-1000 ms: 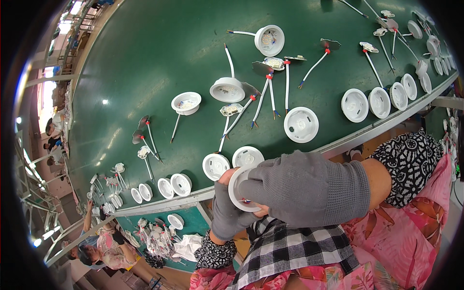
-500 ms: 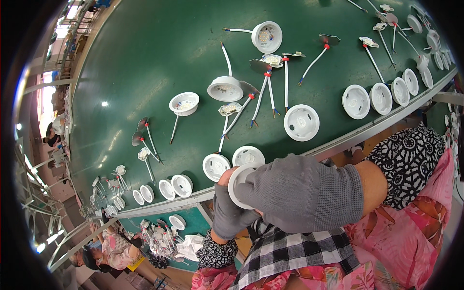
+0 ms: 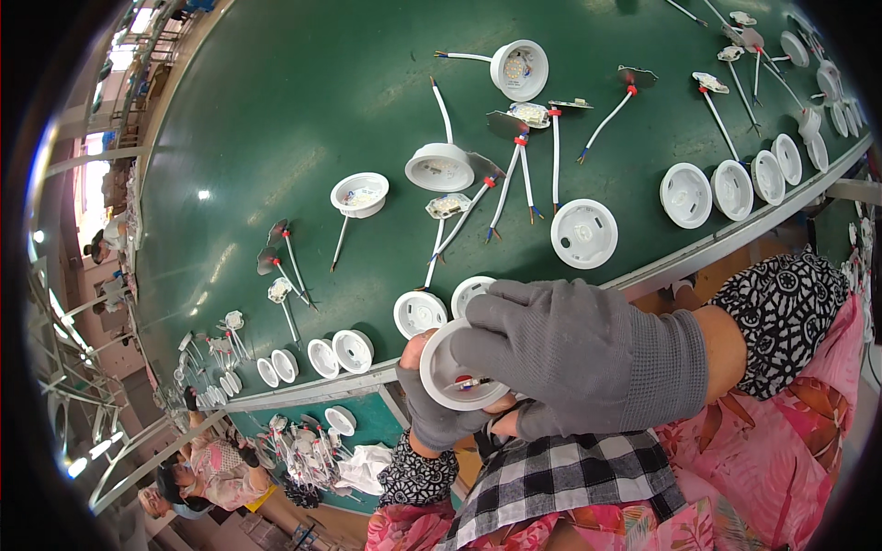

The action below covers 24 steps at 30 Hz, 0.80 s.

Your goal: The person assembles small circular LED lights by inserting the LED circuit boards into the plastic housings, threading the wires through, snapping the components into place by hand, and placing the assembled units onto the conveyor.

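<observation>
In front of me, just off the bench edge, a white round lamp housing point(image 3: 439, 370) is held tilted, its hollow side partly showing. My left hand point(image 3: 430, 413), in a grey fingerless glove, grips it from below and the left. My right hand point(image 3: 551, 354), gloved the same way, lies over its right side with bent fingers reaching across the rim. Inside the cup, a small red piece and wire ends point(image 3: 469, 379) show beside the right fingers. What the right fingertips touch is hidden. Two more white housings, a near one point(image 3: 420, 315) and one partly covered point(image 3: 471, 292), sit just beyond.
On the green bench point(image 3: 266, 138) lie white cups, some with wired boards, a loose cup point(image 3: 584, 233) and boards with white cables point(image 3: 514, 129). A metal rail point(image 3: 707, 248) edges it. Below left, a lower surface holds a pile of wired parts point(image 3: 303, 450). A person point(image 3: 207, 468) sits beyond.
The housing has turned and shifted slightly left and down, so its inside with the red piece and wires now shows. My right fingers have moved up over it. The bench scene shifts slightly right.
</observation>
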### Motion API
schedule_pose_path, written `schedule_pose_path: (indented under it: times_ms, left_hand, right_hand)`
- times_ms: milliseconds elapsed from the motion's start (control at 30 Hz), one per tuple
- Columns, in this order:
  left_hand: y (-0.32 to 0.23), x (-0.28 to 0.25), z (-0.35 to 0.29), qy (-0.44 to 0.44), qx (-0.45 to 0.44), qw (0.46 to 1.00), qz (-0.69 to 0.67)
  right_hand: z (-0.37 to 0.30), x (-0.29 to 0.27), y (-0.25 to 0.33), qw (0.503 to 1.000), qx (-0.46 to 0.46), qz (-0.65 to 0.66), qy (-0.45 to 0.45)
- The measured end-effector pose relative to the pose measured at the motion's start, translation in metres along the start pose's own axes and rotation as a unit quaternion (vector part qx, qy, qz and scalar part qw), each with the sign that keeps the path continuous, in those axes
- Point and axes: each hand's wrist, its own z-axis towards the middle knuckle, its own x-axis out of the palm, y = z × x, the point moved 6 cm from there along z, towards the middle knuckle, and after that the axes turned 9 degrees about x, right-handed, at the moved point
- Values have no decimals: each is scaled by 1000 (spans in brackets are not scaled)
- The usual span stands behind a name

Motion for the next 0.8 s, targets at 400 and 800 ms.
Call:
schedule_pose_path:
  times_ms: [400, 800]
  left_hand:
    - [-8, -2, 6, 23, 75, 997, 11]
    - [5, -5, 1, -85, 17, 996, -30]
  right_hand:
    - [5, 16, 14, 985, 61, -154, 52]
    - [12, 22, 20, 990, -10, -128, -50]
